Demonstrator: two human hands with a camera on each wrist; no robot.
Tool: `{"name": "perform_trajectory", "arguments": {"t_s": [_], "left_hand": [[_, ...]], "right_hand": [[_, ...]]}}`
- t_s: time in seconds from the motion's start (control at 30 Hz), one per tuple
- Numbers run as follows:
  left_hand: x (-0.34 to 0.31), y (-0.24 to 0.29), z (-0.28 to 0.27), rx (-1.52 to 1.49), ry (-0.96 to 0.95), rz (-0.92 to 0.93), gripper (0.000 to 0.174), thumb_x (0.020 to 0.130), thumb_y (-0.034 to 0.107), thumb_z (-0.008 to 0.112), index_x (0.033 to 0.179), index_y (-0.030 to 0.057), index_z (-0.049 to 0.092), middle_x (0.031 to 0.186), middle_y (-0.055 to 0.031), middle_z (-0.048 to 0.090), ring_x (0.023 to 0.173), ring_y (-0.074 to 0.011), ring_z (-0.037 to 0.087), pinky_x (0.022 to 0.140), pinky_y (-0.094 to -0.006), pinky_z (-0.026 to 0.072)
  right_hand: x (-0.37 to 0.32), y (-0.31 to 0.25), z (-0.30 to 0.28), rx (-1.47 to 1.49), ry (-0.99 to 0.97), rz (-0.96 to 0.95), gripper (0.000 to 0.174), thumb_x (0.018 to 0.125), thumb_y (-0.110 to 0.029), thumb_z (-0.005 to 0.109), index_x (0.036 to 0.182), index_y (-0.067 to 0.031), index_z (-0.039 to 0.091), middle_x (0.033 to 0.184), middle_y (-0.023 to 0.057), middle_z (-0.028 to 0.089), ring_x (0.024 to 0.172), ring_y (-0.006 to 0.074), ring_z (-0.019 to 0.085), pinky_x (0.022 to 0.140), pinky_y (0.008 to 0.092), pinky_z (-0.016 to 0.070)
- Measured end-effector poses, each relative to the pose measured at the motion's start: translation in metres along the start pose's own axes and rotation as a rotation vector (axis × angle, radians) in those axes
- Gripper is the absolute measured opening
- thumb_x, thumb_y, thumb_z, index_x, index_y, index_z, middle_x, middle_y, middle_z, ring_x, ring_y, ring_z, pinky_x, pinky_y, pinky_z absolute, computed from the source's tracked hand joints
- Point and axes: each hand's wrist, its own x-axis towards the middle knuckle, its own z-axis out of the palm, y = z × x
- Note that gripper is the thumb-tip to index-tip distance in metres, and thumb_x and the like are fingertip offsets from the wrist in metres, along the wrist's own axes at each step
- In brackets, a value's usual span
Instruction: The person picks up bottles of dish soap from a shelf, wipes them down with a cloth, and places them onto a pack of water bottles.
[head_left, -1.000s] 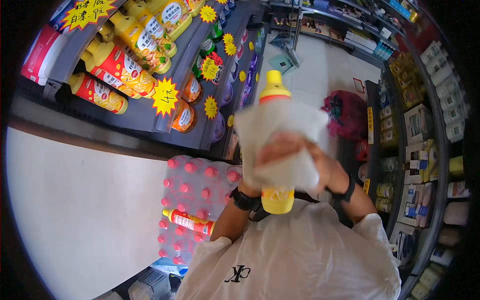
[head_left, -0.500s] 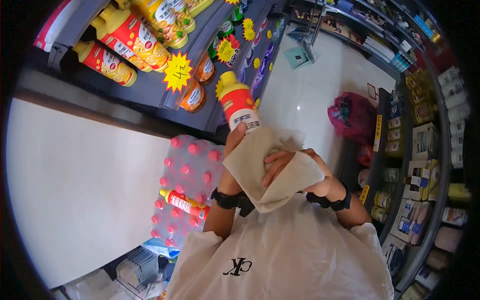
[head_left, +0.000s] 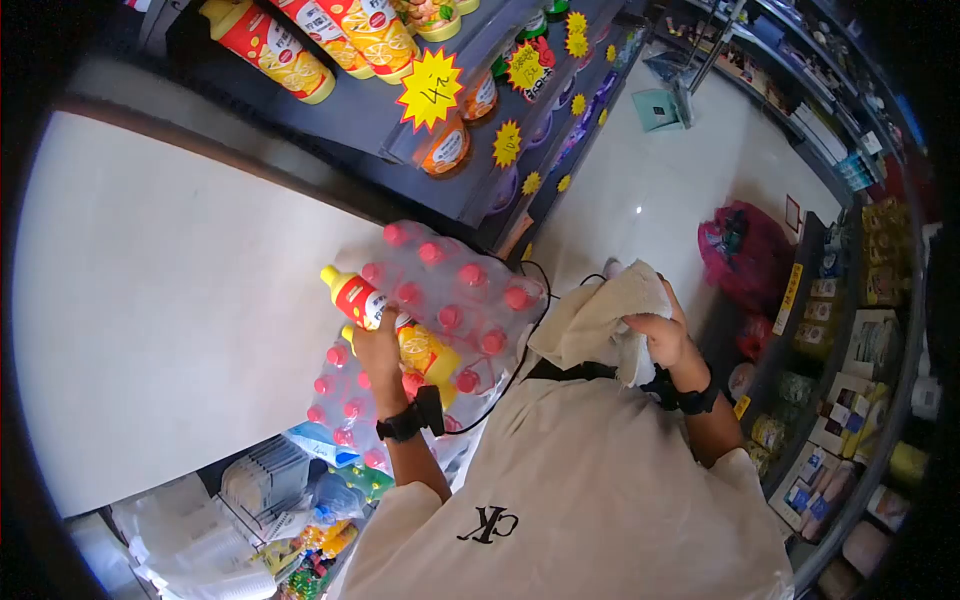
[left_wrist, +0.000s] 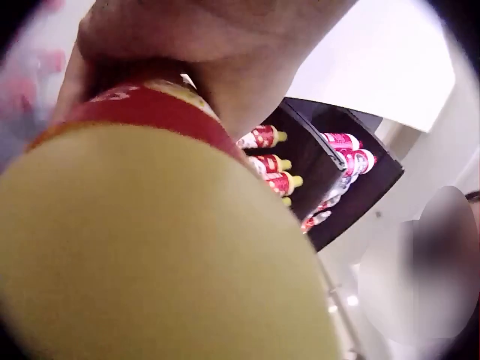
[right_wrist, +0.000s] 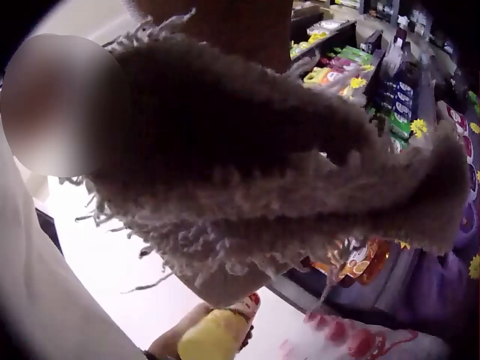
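Observation:
My left hand (head_left: 377, 355) grips a dish soap bottle (head_left: 357, 297) with a yellow cap and a red label with lemons. The bottle is tilted over a plastic-wrapped pack of pink-capped bottles (head_left: 450, 318). Beneath that hand, the yellow cap (head_left: 347, 335) of a second bottle shows; most of its body is hidden. The held bottle's yellow base (left_wrist: 150, 232) fills much of the left wrist view. On the other side, my right hand (head_left: 668, 330) holds a beige cloth (head_left: 585, 325) by its edge, in front of the shirt. Its shaggy, frayed fabric (right_wrist: 232, 172) covers the right wrist view.
A shelf (head_left: 350, 125) with yellow and red bottles and star-shaped price tags (head_left: 430, 90) stands ahead. To the left is a white panel (head_left: 180, 300). A pink bag (head_left: 745, 255) sits on the floor beside the right-hand shelves (head_left: 815, 300). A black cable (head_left: 515, 375) runs near the pack.
The left hand has carried the bottle away from the cloth, leftward to the pink-capped pack. The right hand keeps the cloth, now hanging apart from the bottle. The head view has shifted.

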Motion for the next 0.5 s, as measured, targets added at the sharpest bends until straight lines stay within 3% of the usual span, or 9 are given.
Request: {"name": "perform_trajectory", "arguments": {"t_s": [0.13,0.27,0.4,0.5], "left_hand": [[0.020,-0.042,-0.010,0.227,0.051,-0.094,0.057,0.070,0.041,0.074,0.096,-0.0087,0.061,0.087,-0.0215,0.068,0.082,-0.0329,0.068,0.073,-0.0406,0.0519],[0.020,-0.055,-0.004,0.458,0.104,-0.084,0.061,0.068,0.041,0.075,0.096,-0.0111,0.059,0.091,-0.0248,0.068,0.087,-0.0357,0.068,0.075,-0.0424,0.0525],[0.013,-0.037,-0.014,0.484,0.006,-0.103,0.062,0.066,0.042,0.076,0.097,-0.0101,0.059,0.091,-0.0247,0.068,0.088,-0.0360,0.068,0.075,-0.0426,0.0527],[0.006,-0.028,-0.025,0.509,-0.082,-0.058,0.064,0.066,0.042,0.076,0.098,-0.0102,0.059,0.091,-0.0242,0.068,0.088,-0.0364,0.067,0.075,-0.0428,0.0530]], "right_hand": [[0.008,0.003,0.011,-0.055,0.054,-0.001,0.044,0.081,-0.001,0.063,0.123,0.0022,0.049,0.107,0.0084,0.060,0.102,0.0191,0.058,0.087,0.0305,0.0455],[0.016,0.008,0.014,-0.218,0.012,-0.058,0.039,0.082,-0.001,0.064,0.119,0.0027,0.052,0.104,0.0086,0.060,0.099,0.0193,0.059,0.085,0.0300,0.0467],[0.019,0.009,0.022,-0.186,0.026,-0.010,0.036,0.082,-0.001,0.064,0.117,0.0024,0.054,0.104,0.0096,0.062,0.096,0.0191,0.061,0.085,0.0298,0.0470],[0.018,0.014,0.018,-0.330,0.036,-0.056,0.035,0.083,-0.001,0.063,0.117,0.0017,0.054,0.104,0.0095,0.063,0.096,0.0180,0.062,0.085,0.0293,0.0470]]}}
